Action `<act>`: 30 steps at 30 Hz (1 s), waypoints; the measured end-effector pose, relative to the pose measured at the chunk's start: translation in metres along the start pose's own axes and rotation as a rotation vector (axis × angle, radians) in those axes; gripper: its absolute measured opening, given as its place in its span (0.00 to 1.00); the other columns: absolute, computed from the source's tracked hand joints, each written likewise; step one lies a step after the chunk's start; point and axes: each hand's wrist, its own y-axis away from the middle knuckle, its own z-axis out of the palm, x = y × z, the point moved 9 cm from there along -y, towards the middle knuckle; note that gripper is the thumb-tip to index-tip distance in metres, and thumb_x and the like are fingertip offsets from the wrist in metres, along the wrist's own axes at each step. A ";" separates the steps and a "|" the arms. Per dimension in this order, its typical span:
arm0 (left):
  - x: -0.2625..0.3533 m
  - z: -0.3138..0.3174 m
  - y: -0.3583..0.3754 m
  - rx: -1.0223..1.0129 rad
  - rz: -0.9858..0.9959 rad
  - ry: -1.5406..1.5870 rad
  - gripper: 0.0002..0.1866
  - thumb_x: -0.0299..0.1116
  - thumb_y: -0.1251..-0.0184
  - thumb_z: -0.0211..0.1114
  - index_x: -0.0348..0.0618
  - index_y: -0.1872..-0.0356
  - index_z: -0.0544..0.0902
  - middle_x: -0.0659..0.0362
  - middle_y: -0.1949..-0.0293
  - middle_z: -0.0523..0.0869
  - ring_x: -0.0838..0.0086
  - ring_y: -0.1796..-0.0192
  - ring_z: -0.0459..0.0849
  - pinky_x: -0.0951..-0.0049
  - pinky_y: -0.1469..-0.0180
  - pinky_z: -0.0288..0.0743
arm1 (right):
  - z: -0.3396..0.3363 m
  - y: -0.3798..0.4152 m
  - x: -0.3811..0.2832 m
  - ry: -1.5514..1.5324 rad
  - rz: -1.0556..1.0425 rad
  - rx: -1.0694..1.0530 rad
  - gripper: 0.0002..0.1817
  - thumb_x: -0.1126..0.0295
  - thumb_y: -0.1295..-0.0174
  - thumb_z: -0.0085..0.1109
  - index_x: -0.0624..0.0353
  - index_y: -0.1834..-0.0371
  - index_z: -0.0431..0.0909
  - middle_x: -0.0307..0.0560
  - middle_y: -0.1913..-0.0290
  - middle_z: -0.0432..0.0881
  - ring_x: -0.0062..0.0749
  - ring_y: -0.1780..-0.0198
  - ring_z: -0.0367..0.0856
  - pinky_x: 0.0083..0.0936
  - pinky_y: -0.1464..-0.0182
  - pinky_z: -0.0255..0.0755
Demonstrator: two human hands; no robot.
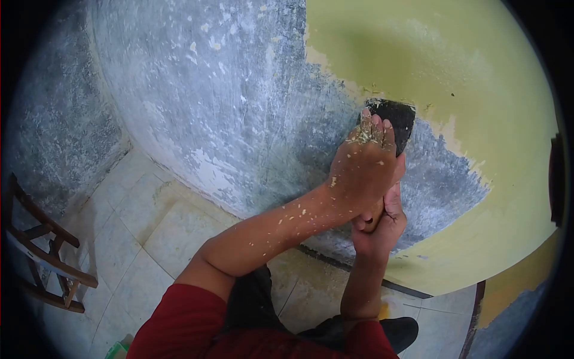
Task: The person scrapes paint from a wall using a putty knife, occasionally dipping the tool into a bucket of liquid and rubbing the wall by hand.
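A scraper with a broad dark blade (pixel 402 122) has its edge against the ragged border of the yellow-green paint (pixel 478 113). My left hand (pixel 363 167) lies over the scraper, its fingers pressed together along the blade and flecked with paint chips. Below it, my right hand (pixel 381 224) is closed around the scraper's handle, most of which my hands hide. Around the blade, the wall (pixel 251 113) shows a bare grey-blue surface with whitish patches. Pale flakes also cling to my left forearm.
A wooden chair-like frame (pixel 51 257) is at the left on the tiled floor (pixel 143 287). Something green (pixel 118 349) shows at the bottom left edge. A dark object (pixel 557 179) sits at the right edge. My dark-clad legs (pixel 254 302) are close to the wall's foot.
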 end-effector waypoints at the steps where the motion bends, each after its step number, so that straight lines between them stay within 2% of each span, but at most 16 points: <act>1: -0.003 -0.005 0.003 0.025 -0.008 0.054 0.29 0.44 0.35 0.65 0.24 0.44 0.78 0.32 0.47 0.82 0.38 0.39 0.79 0.52 0.40 0.76 | 0.002 0.006 0.003 -0.001 0.004 0.000 0.34 0.62 0.25 0.44 0.41 0.18 0.45 0.39 0.48 0.79 0.17 0.78 0.68 0.16 0.81 0.65; 4: -0.007 -0.010 0.013 0.062 0.026 0.061 0.29 0.43 0.35 0.65 0.23 0.45 0.78 0.31 0.48 0.82 0.39 0.41 0.81 0.53 0.43 0.79 | 0.007 0.014 0.013 -0.020 0.001 -0.008 0.33 0.61 0.24 0.44 0.41 0.18 0.48 0.39 0.48 0.79 0.18 0.77 0.69 0.16 0.81 0.65; 6: -0.005 -0.015 0.001 0.080 0.059 0.012 0.29 0.44 0.34 0.64 0.23 0.46 0.79 0.31 0.49 0.83 0.41 0.43 0.83 0.54 0.45 0.80 | 0.007 -0.006 0.012 -0.055 0.039 -0.044 0.23 0.61 0.25 0.46 0.50 0.29 0.61 0.41 0.57 0.78 0.20 0.77 0.69 0.17 0.82 0.63; 8: -0.017 -0.017 -0.029 -0.029 -0.130 0.009 0.28 0.45 0.34 0.63 0.23 0.47 0.80 0.32 0.51 0.84 0.44 0.46 0.85 0.55 0.47 0.81 | 0.017 -0.015 0.008 -0.064 0.032 -0.042 0.22 0.60 0.24 0.46 0.51 0.30 0.62 0.41 0.59 0.78 0.20 0.77 0.69 0.18 0.82 0.62; 13: -0.023 -0.037 0.021 -0.006 -0.030 0.148 0.30 0.48 0.33 0.64 0.25 0.44 0.79 0.32 0.50 0.84 0.45 0.46 0.85 0.59 0.47 0.81 | 0.018 0.023 0.030 -0.026 0.016 0.007 0.23 0.56 0.24 0.46 0.53 0.32 0.62 0.41 0.63 0.77 0.21 0.78 0.69 0.20 0.82 0.61; 15: -0.045 -0.018 0.076 -0.210 -0.520 0.575 0.34 0.50 0.32 0.64 0.25 0.40 0.75 0.33 0.49 0.84 0.58 0.43 0.85 0.65 0.45 0.79 | -0.018 0.044 0.038 0.155 0.040 0.119 0.22 0.56 0.23 0.46 0.54 0.33 0.63 0.43 0.63 0.77 0.24 0.77 0.72 0.21 0.80 0.64; 17: -0.050 0.022 0.145 -0.151 -0.782 0.833 0.34 0.50 0.30 0.65 0.28 0.37 0.74 0.39 0.46 0.84 0.69 0.47 0.85 0.70 0.46 0.77 | -0.047 0.058 0.033 0.253 -0.067 0.166 0.21 0.56 0.23 0.45 0.54 0.34 0.63 0.45 0.62 0.78 0.26 0.77 0.73 0.22 0.76 0.68; 19: -0.014 0.067 0.188 -0.587 -0.768 1.270 0.31 0.50 0.28 0.65 0.33 0.36 0.73 0.49 0.44 0.82 0.75 0.49 0.83 0.71 0.45 0.76 | -0.070 0.063 0.030 0.348 -0.078 0.198 0.20 0.58 0.22 0.45 0.55 0.34 0.62 0.46 0.60 0.79 0.26 0.73 0.76 0.22 0.72 0.71; 21: 0.013 0.056 0.197 -0.243 -0.871 1.443 0.28 0.49 0.26 0.63 0.39 0.37 0.73 0.57 0.47 0.81 0.76 0.50 0.81 0.72 0.47 0.76 | -0.084 0.073 0.026 0.444 -0.074 0.240 0.20 0.59 0.22 0.44 0.55 0.34 0.62 0.47 0.57 0.79 0.27 0.69 0.78 0.22 0.67 0.73; 22: 0.010 0.055 0.199 -0.232 -0.862 1.444 0.28 0.49 0.26 0.63 0.39 0.37 0.73 0.57 0.47 0.81 0.76 0.50 0.81 0.72 0.47 0.76 | -0.084 0.080 0.023 0.652 -0.055 0.225 0.20 0.60 0.22 0.44 0.56 0.33 0.63 0.47 0.54 0.79 0.27 0.65 0.79 0.21 0.63 0.74; 23: 0.009 0.067 0.211 -0.332 -1.010 1.527 0.25 0.50 0.25 0.63 0.40 0.40 0.75 0.59 0.50 0.82 0.77 0.50 0.81 0.72 0.48 0.76 | -0.086 0.087 0.019 0.863 -0.036 0.209 0.20 0.61 0.23 0.44 0.58 0.33 0.64 0.47 0.51 0.79 0.27 0.61 0.79 0.21 0.59 0.75; 24: 0.011 0.078 0.224 -0.438 -1.156 1.605 0.23 0.50 0.25 0.62 0.41 0.42 0.76 0.61 0.53 0.83 0.77 0.50 0.80 0.73 0.49 0.76 | -0.091 0.096 0.014 0.870 -0.042 0.198 0.20 0.61 0.23 0.44 0.58 0.33 0.64 0.47 0.51 0.79 0.27 0.61 0.79 0.21 0.59 0.75; 26: 0.012 0.089 0.244 -0.394 -1.240 1.644 0.22 0.50 0.24 0.61 0.42 0.45 0.77 0.61 0.54 0.83 0.78 0.52 0.80 0.73 0.51 0.76 | -0.103 0.113 0.032 0.975 0.247 0.030 0.22 0.63 0.25 0.50 0.60 0.32 0.68 0.45 0.47 0.77 0.31 0.54 0.79 0.22 0.53 0.74; 27: 0.014 0.092 0.252 -0.358 -1.334 1.676 0.20 0.50 0.24 0.60 0.42 0.47 0.77 0.62 0.55 0.83 0.79 0.53 0.81 0.73 0.52 0.76 | -0.107 0.115 0.027 0.985 0.239 0.027 0.22 0.63 0.25 0.50 0.60 0.32 0.68 0.45 0.47 0.77 0.31 0.54 0.79 0.22 0.53 0.74; 29: 0.019 0.097 0.265 -0.435 -1.386 1.699 0.20 0.50 0.23 0.59 0.43 0.46 0.77 0.61 0.55 0.83 0.78 0.55 0.82 0.73 0.54 0.78 | -0.064 0.124 0.006 1.861 -0.359 -0.348 0.24 0.59 0.27 0.55 0.59 0.32 0.72 0.45 0.53 0.81 0.35 0.54 0.80 0.26 0.52 0.75; 30: 0.025 0.100 0.268 -0.514 -1.437 1.710 0.20 0.50 0.23 0.58 0.44 0.45 0.77 0.61 0.54 0.83 0.77 0.56 0.83 0.72 0.56 0.79 | -0.059 0.125 -0.012 1.866 -0.366 -0.346 0.24 0.59 0.27 0.55 0.59 0.32 0.72 0.45 0.53 0.81 0.35 0.54 0.80 0.26 0.52 0.75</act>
